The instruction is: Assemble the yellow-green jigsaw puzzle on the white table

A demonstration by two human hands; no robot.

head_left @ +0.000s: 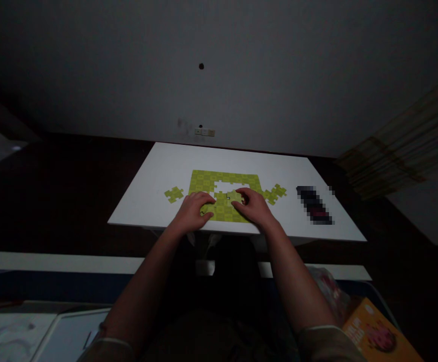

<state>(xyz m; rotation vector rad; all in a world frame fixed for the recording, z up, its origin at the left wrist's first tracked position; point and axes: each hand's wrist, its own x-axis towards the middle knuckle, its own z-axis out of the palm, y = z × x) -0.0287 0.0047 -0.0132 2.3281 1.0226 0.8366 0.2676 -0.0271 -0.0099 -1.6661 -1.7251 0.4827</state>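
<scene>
A yellow-green jigsaw puzzle (224, 182) lies partly assembled on a small white table (158, 171), with a gap near its middle. My left hand (193, 210) rests on the puzzle's lower left part, fingers curled and pressing down. My right hand (252, 206) lies on the lower right part, its fingertips on a green piece (235, 195) beside the gap. One loose piece (174, 194) sits to the left of the puzzle, and a few loose pieces (275, 193) sit to its right.
A dark blurred-out object (314, 205) lies on the table's right side. An orange box (380, 334) sits at the lower right, white sheets (34, 332) at the lower left. A grey wall with a socket (204, 132) stands behind the table. The room is dim.
</scene>
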